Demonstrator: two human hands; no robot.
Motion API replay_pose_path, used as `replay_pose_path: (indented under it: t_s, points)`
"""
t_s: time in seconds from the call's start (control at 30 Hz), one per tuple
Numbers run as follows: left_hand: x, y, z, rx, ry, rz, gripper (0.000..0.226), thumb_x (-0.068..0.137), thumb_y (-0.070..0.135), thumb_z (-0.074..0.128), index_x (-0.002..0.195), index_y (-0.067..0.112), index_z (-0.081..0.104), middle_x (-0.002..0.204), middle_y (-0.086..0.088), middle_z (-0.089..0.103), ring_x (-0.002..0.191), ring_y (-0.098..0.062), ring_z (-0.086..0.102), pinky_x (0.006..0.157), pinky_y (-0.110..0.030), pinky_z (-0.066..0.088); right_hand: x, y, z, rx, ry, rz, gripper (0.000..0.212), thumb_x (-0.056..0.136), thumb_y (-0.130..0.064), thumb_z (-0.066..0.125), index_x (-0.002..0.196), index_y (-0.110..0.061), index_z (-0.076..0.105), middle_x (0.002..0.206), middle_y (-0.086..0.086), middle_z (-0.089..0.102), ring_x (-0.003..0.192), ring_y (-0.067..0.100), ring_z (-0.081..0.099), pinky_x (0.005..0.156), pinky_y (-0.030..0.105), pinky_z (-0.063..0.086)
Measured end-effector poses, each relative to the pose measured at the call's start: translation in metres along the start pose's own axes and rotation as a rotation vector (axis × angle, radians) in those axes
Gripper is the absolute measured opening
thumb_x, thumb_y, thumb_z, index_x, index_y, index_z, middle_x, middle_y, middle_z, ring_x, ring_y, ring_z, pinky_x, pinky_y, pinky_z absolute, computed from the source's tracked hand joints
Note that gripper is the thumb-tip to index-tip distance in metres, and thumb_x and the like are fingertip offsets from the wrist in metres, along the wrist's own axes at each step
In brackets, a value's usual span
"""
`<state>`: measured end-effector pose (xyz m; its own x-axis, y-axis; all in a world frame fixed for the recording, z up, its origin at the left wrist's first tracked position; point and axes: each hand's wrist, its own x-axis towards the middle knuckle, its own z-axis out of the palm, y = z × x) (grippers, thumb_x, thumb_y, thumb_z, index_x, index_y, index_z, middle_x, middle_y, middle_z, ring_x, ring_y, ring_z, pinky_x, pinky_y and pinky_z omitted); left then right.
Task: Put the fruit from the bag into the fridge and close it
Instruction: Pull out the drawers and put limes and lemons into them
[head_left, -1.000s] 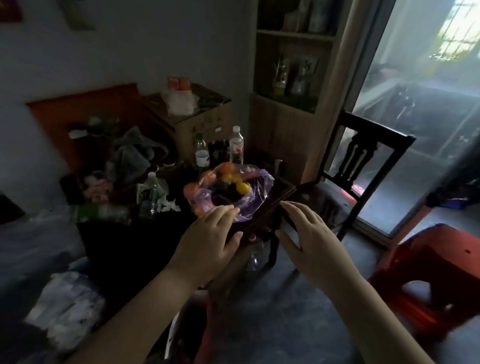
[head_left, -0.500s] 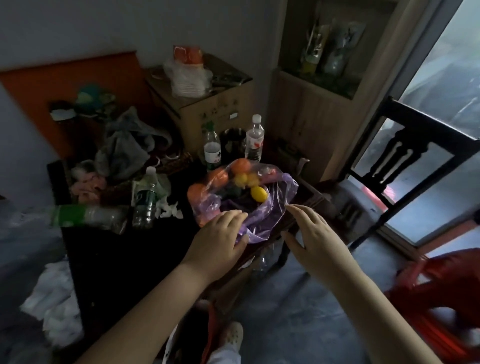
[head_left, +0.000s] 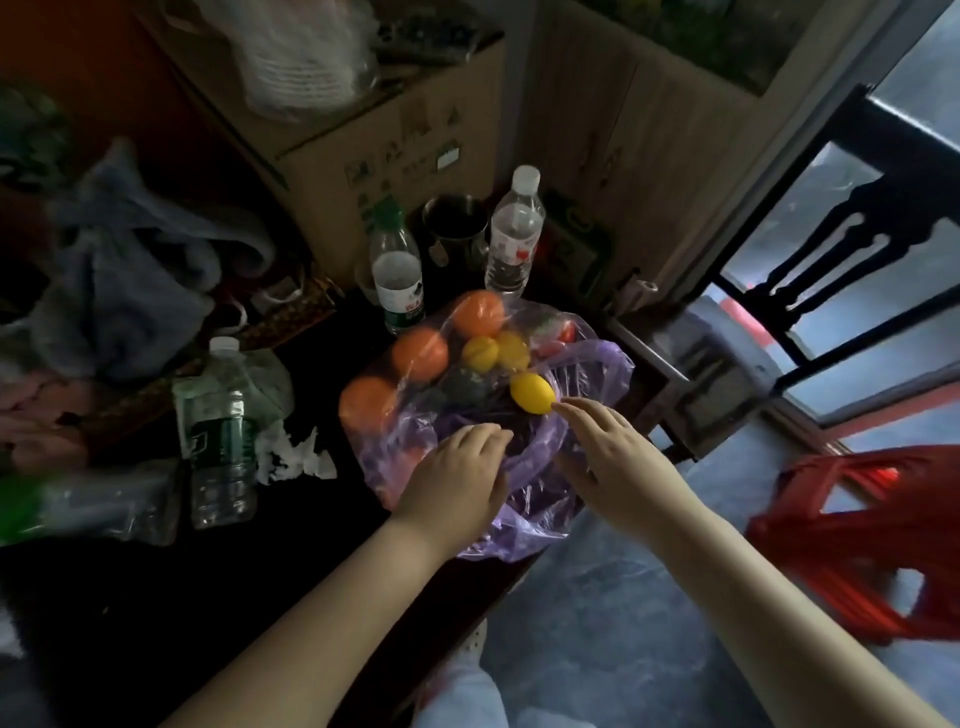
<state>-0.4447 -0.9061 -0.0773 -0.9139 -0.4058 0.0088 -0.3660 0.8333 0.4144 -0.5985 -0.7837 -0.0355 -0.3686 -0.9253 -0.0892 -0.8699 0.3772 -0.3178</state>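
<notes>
Closer now, the left hand (head_left: 452, 478) rests flat on the bag (head_left: 530, 530) of oranges (head_left: 421, 353), the right hand (head_left: 613, 457) touching its lemon (head_left: 531, 393) with straight fingers.

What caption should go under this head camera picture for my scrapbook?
Left hand rests on the purple plastic bag of fruit on a dark table; right hand touches a yellow lemon.
</notes>
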Motion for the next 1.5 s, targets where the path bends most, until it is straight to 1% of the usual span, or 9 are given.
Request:
replay_pose_path:
  t_s: [0.23,0.4,0.63,0.73,1.0,1.13,1.27,1.37,1.5]
  points:
    - [0.024,-0.027,0.029,0.108,-0.115,-0.038,0.053,0.096,0.029,0.04,0.145,0.011,0.028,0.15,-0.007,0.03,0.139,-0.023,0.024,0.113,-0.035,0.021,0.042,0.016,0.03,0.043,-0.045,-0.04,0.058,0.089,-0.025,0.059,0.141,-0.01,0.037,0.145,0.008,0.04,0.134,0.026,0.037,0.109,0.039,0.034]
    - [0.042,-0.046,0.039,0.181,-0.162,-0.099,0.06,0.096,0.036,0.036,0.149,0.015,0.015,0.157,-0.003,0.011,0.144,-0.021,0.005,0.116,-0.038,0.012,0.071,0.028,0.051,0.004,-0.06,-0.089,0.063,0.09,-0.022,0.058,0.145,-0.011,0.031,0.151,0.008,0.031,0.141,0.025,0.025,0.11,0.028,0.013]
    - [0.065,-0.072,0.038,0.225,-0.088,-0.142,0.065,0.091,0.04,0.051,0.145,0.012,0.029,0.153,-0.008,0.026,0.141,-0.026,0.022,0.113,-0.042,0.018,0.101,0.045,0.07,0.003,-0.09,-0.071,0.069,0.092,-0.029,0.053,0.149,-0.015,0.018,0.157,0.005,0.014,0.145,0.02,0.005,0.114,0.031,0.006]
    - [0.077,-0.082,0.036,0.216,-0.039,-0.129,0.066,0.087,0.042,0.055,0.142,0.01,0.037,0.149,-0.009,0.035,0.137,-0.027,0.031,0.109,-0.041,0.026,0.113,0.051,0.075,0.002,-0.077,-0.061,0.07,0.091,-0.033,0.053,0.149,-0.015,0.018,0.157,0.005,0.015,0.145,0.021,0.005,0.117,0.038,0.013]
    - [0.099,-0.097,0.033,0.235,-0.033,-0.036,0.077,0.079,0.061,0.037,0.136,0.01,0.045,0.142,-0.009,0.045,0.132,-0.026,0.04,0.104,-0.041,0.035,0.135,0.062,0.083,-0.016,-0.092,-0.048,0.082,0.089,-0.047,0.052,0.151,-0.016,0.009,0.158,0.005,0.004,0.145,0.021,-0.006,0.118,0.041,0.006]
    - [0.099,-0.102,0.038,0.281,-0.039,0.01,0.085,0.073,0.061,0.058,0.138,0.009,0.042,0.143,-0.009,0.044,0.133,-0.026,0.038,0.105,-0.041,0.03,0.14,0.064,0.087,-0.03,-0.113,-0.042,0.082,0.089,-0.047,0.052,0.151,-0.015,0.007,0.159,0.005,0.001,0.144,0.019,-0.01,0.118,0.04,0.004]
    - [0.097,-0.098,0.033,0.241,-0.019,0.013,0.078,0.074,0.056,0.065,0.135,0.011,0.046,0.144,-0.008,0.042,0.135,-0.026,0.036,0.105,-0.041,0.031,0.133,0.061,0.081,0.027,-0.034,-0.034,0.08,0.087,-0.044,0.058,0.149,-0.015,0.017,0.157,0.005,0.012,0.145,0.021,0.0,0.117,0.04,0.01]
    - [0.091,-0.087,0.027,0.151,0.057,0.052,0.061,0.077,0.042,0.068,0.128,0.011,0.053,0.139,-0.008,0.047,0.131,-0.026,0.039,0.101,-0.041,0.037,0.118,0.06,0.075,0.099,0.085,0.003,0.067,0.085,-0.038,0.063,0.141,-0.014,0.037,0.149,0.007,0.035,0.14,0.025,0.025,0.11,0.041,0.028]
    - [0.085,-0.075,0.035,0.157,0.036,0.124,0.061,0.07,0.025,0.076,0.126,0.009,0.056,0.127,-0.009,0.056,0.12,-0.028,0.051,0.097,-0.039,0.042,0.1,0.055,0.08,0.078,0.022,0.037,0.063,0.081,-0.028,0.068,0.136,-0.013,0.043,0.138,0.006,0.046,0.126,0.027,0.042,0.099,0.041,0.041]
